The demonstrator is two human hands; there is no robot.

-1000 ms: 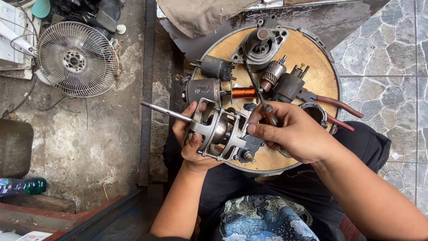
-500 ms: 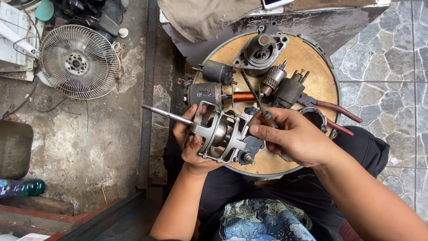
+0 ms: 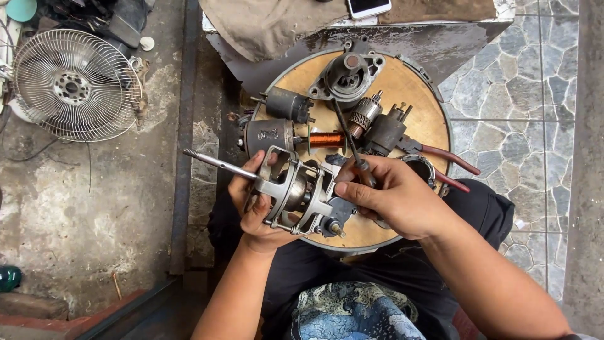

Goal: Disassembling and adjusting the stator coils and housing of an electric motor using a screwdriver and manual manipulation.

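Fan guard (image 3: 74, 85): far left, a round wire cage lying flat on the concrete floor, well apart from the hands.
Bottle (image 3: 9, 277): green, just peeking in at the left edge, low down.
Shaft (image 3: 220, 163): a thin steel rod sticking out up and to the left from the motor.
Left hand (image 3: 255, 204): cupped under the motor, thumb and fingers wrapped round its left side, a firm closed grip on the frame.
Fan motor (image 3: 296, 195): grey metal frame with the rotor showing inside, held up between both hands over the near edge of the worktop, tilted.
Worktop (image 3: 412, 85): a round wooden disc with a metal rim, crowded with parts.
Dark cylinders (image 3: 277, 119): two motor bodies lying just above the left hand.
Copper coil (image 3: 327, 139): bright orange winding, just above the fan motor.
Motor housing (image 3: 347, 77): grey casting at the top of the disc.
Screwdriver (image 3: 350, 143): slim dark tool, angled up from the right hand.
Right hand (image 3: 393, 198): fingers pinched shut round the screwdriver's lower end, fingertips touching the motor's right side.
Pliers (image 3: 447, 164): red handles, poking out beyond the right hand.
Phone (image 3: 368, 6): white, at the top edge on a brown cloth.
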